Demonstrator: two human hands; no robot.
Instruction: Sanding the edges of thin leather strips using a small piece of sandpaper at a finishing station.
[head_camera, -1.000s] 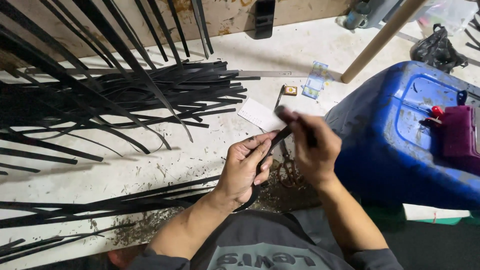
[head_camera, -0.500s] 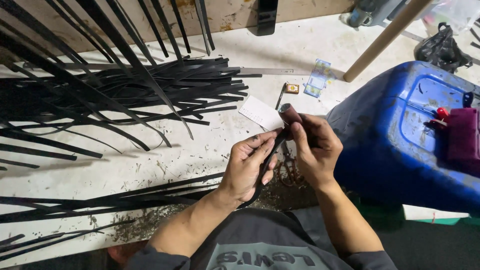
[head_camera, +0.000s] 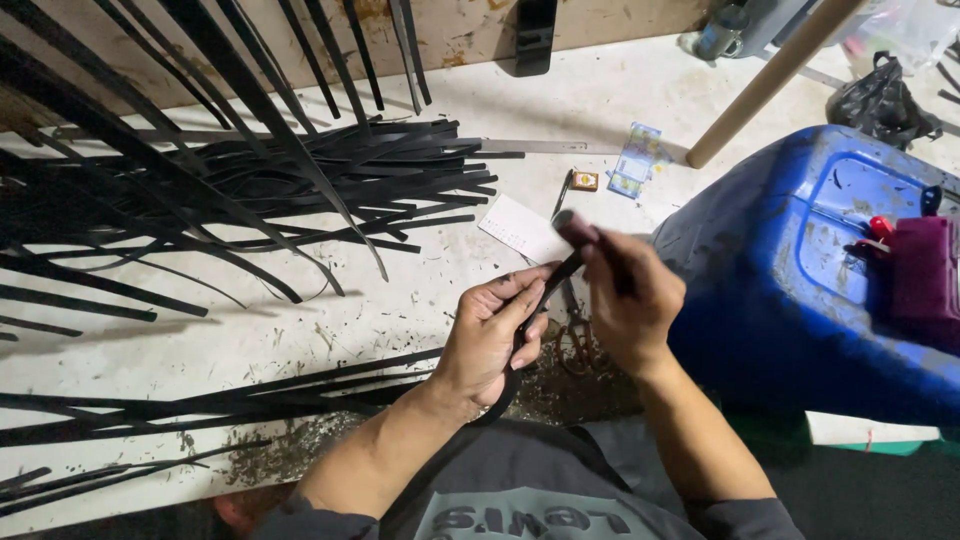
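Your left hand (head_camera: 490, 340) is curled shut around a narrow black strip (head_camera: 548, 290), which runs up from under your palm, passes between thumb and fingers and slants toward your right hand (head_camera: 625, 300). That hand is also closed, gripping a dark-handled tool (head_camera: 578, 232) whose rounded top stands just above your knuckles; its working end is hidden behind the fingers, so you cannot tell exactly where it meets the strip. Both hands hover close together, almost touching, over the pale bench (head_camera: 400, 300), above a patch of dark shavings (head_camera: 560, 385) near the bench edge. To your left lies a big loose heap of black strips (head_camera: 250, 190), with more long strips (head_camera: 200, 400) stretched along the near edge. Beyond your hands sit a white card (head_camera: 520, 228), a small orange box (head_camera: 585, 181) and a blue-printed packet (head_camera: 637, 160). On your right stands a blue plastic drum (head_camera: 780, 290); on its top rest a maroon block (head_camera: 925, 270) and a small red piece (head_camera: 880, 226), while what is inside the drum does not show. Compared with half a second ago, your right hand has risen slightly and the tool's top sits a little farther from you along the strip; your left hand's grip looks unchanged.
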